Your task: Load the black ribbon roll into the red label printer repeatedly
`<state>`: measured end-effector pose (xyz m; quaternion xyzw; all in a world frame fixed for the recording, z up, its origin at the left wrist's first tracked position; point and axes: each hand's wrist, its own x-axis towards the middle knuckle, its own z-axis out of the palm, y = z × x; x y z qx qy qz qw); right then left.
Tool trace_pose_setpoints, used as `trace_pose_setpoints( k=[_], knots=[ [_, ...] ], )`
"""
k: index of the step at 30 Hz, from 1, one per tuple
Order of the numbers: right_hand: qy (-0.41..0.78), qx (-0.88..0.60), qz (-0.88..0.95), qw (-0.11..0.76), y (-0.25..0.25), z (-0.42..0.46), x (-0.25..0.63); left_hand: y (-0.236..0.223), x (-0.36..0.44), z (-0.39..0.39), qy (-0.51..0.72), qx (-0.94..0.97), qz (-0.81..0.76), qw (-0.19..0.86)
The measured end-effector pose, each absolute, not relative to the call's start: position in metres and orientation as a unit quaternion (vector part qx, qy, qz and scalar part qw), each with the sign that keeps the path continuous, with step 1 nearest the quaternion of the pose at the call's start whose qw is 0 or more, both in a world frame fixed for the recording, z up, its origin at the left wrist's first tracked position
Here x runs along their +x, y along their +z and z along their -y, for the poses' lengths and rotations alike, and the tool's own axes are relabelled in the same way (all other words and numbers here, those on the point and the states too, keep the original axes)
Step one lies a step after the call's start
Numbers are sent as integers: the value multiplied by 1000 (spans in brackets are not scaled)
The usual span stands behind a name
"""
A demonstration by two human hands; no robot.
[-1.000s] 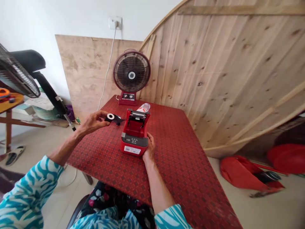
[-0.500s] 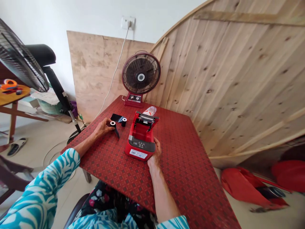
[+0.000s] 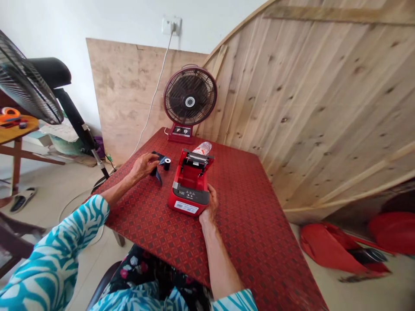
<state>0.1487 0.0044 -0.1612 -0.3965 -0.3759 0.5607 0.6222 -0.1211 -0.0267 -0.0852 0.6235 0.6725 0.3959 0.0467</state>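
A small red label printer (image 3: 188, 196) stands on the table with its lid raised. Its inner bay looks bare. My right hand (image 3: 210, 205) grips the printer's right side, fingers behind it. My left hand (image 3: 144, 166) hovers over a black roll (image 3: 158, 177) whose loose end trails toward me; the fingers are stretched out and partly cover the roll. Just right of those fingertips stands a second black roll (image 3: 167, 164) with a white core. A dark flat object (image 3: 158, 154), perhaps a phone, lies behind the rolls, partly hidden by the hand.
At the table's back stands a maroon fan (image 3: 189, 102), with a clear plastic bottle (image 3: 203, 148) lying behind the printer. The red patterned table cover (image 3: 246, 216) extends to the right. On the left are a floor fan (image 3: 29, 82) and a wooden stool (image 3: 19, 134).
My left hand has let go of the black roll; its fingers have straightened and moved slightly up and right over it. My right hand still grips the printer. The view has shifted slightly.
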Motion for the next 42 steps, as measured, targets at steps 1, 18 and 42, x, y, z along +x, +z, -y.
trace_pose_setpoints(
  k=[1, 18, 42],
  knots=[
    [566, -401, 369, 619, -160, -4, 149, -79, -117, 20, 349, 650, -675, 30],
    [577, -409, 339, 620, -155, -4, 145, -59, -96, -21, 15, 817, -566, -110],
    [591, -385, 338, 623, -154, -6, 143, 25, -91, 60, 560, 564, -445, 412]
  ],
)
